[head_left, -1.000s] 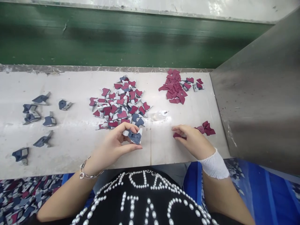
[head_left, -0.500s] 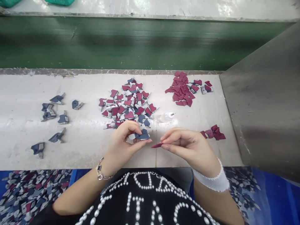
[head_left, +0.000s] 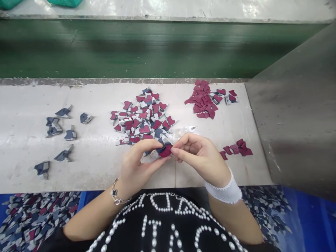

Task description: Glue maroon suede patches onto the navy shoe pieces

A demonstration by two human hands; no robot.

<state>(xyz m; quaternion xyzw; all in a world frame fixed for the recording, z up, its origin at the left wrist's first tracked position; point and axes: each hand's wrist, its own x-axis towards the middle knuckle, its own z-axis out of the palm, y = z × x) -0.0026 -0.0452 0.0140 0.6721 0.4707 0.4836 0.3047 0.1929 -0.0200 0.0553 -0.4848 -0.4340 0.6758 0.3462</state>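
Between thumb and fingers, my left hand (head_left: 139, 161) grips a blue-and-grey part (head_left: 165, 140). A dark red piece (head_left: 166, 151) lies against the face of that part. My right hand (head_left: 196, 154) pinches the red piece at its right edge, thumb and index finger together. Just beyond my hands is a heap of grey-and-blue parts with red faces (head_left: 144, 115). A small clear bottle (head_left: 186, 131) with a thin metal tip lies behind my right hand, partly covered by it.
Several blue-grey parts (head_left: 70, 134) are spread at the left. Loose red pieces (head_left: 202, 99) form a pile at the back right, with more (head_left: 235, 149) at the right. Bins of parts (head_left: 39, 217) stand below the front edge. A metal panel (head_left: 296, 105) bounds the right side.
My right hand has moved left, bringing the red piece from the gap between my hands onto the part in my left hand. That part is now turned differently.
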